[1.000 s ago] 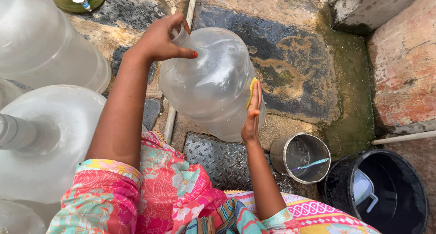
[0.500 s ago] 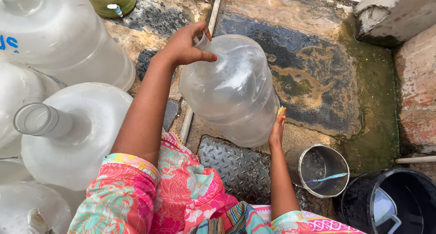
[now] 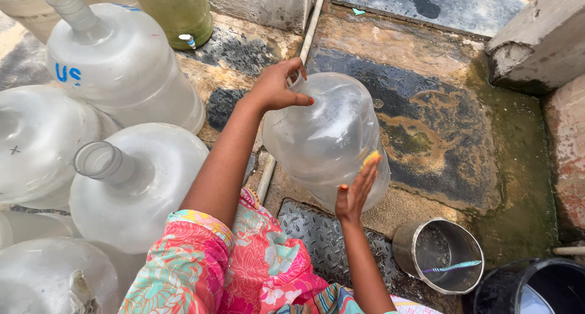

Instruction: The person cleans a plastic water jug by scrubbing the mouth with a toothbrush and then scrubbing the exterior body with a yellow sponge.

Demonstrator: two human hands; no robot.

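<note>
A large clear plastic water jug (image 3: 326, 137) lies tilted on its side above the wet ground. My left hand (image 3: 277, 85) grips its neck at the top. My right hand (image 3: 356, 189) presses a small yellow sponge (image 3: 370, 160) against the jug's lower side, fingers flat. My arms come out of bright pink and floral sleeves.
Several big clear jugs (image 3: 131, 186) crowd the left side, one with blue marks (image 3: 116, 64). A green container (image 3: 180, 12) stands at the back. A steel pot (image 3: 442, 256) with a toothbrush and a black bucket (image 3: 533, 289) sit at the lower right. A white pipe (image 3: 311, 27) runs along the ground.
The view has shifted, so everything sits lower and to the right. My right hand slid down the jug's side with the sponge. My left hand keeps hold of the neck.
</note>
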